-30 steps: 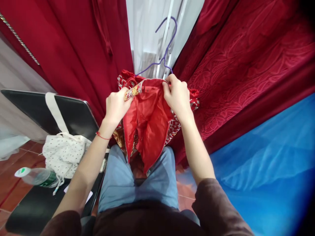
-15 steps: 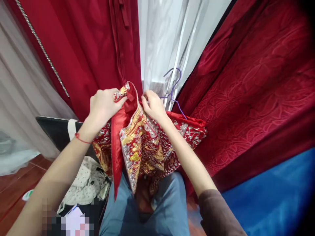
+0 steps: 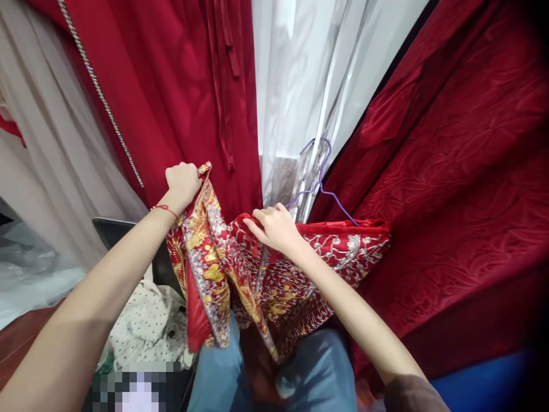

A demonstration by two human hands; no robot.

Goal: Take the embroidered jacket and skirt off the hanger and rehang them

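Note:
A red garment [image 3: 274, 280] embroidered in gold and silver hangs in front of me over my lap. My left hand [image 3: 182, 184] is a fist, closed on one upper edge of the garment and holding it up. My right hand [image 3: 274, 228] grips the garment's top edge in the middle, fingers curled over the cloth. A purple wire hanger [image 3: 319, 189] sticks out of the garment just right of that hand. A red string circles my left wrist.
Dark red curtains [image 3: 450, 171] hang on both sides, with white sheer fabric [image 3: 300, 74] between them. A beaded chain [image 3: 103, 97] runs across the left curtain. A white dotted bag [image 3: 148, 323] lies on a black chair [image 3: 115, 234] at lower left. Blue cloth [image 3: 484, 383] shows at lower right.
My left hand has lifted its edge of the garment up and to the left, spreading the cloth. The embroidered side now faces me instead of the plain red lining. My view has tilted upward.

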